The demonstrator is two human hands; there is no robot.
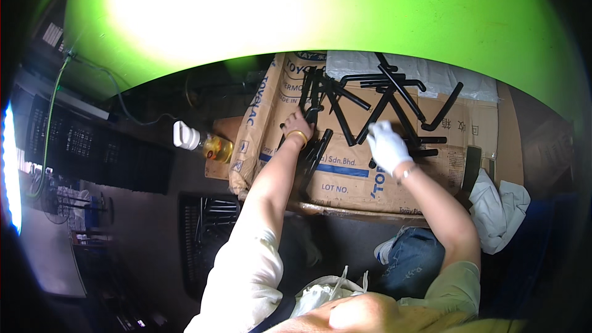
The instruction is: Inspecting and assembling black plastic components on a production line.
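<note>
Black bent tubes (399, 95) lie crossed in a loose pile on a flattened cardboard box (336, 188). My left hand (297, 126), bare with a yellow bangle at the wrist, is closed around a black tube in the left-hand bunch (313, 89). More short tubes (319, 151) lie just right of that wrist. My right hand (387, 148), in a white glove, rests low among the tubes right of the middle, its fingers curled. What those fingers hold, if anything, is hidden. A tube end (427, 153) shows beside the glove.
A bright green curved surface (394, 18) overhangs the far side. Left of the cardboard stands a spray bottle with yellow liquid (216, 147). White cloth (498, 209) hangs at the right corner. A dark crate (185, 228) with rods inside sits low at the left.
</note>
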